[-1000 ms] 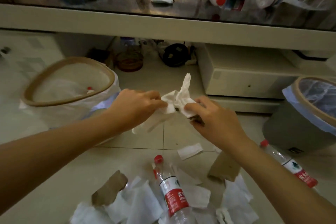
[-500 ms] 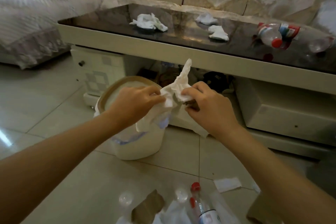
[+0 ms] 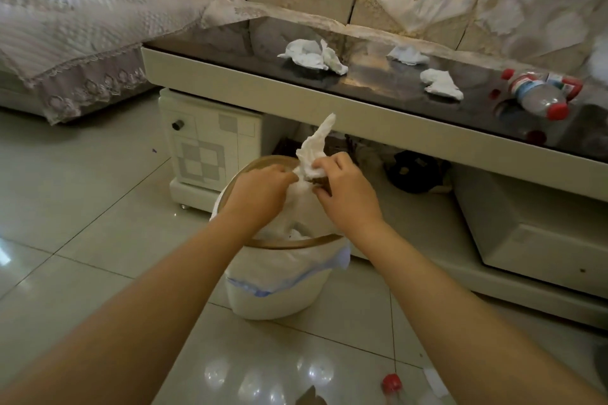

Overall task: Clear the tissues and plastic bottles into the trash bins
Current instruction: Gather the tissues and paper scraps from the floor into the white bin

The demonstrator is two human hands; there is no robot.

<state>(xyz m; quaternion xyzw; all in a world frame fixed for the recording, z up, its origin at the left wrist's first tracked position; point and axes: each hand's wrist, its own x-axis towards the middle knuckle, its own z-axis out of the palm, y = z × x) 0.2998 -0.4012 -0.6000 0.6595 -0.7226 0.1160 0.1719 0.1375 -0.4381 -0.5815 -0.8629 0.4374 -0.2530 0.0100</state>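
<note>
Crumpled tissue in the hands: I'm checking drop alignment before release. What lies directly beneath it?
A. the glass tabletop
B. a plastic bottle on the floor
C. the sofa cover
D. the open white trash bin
D: both the left hand and the right hand pinch the crumpled tissue right above the open mouth of the white trash bin.
</note>
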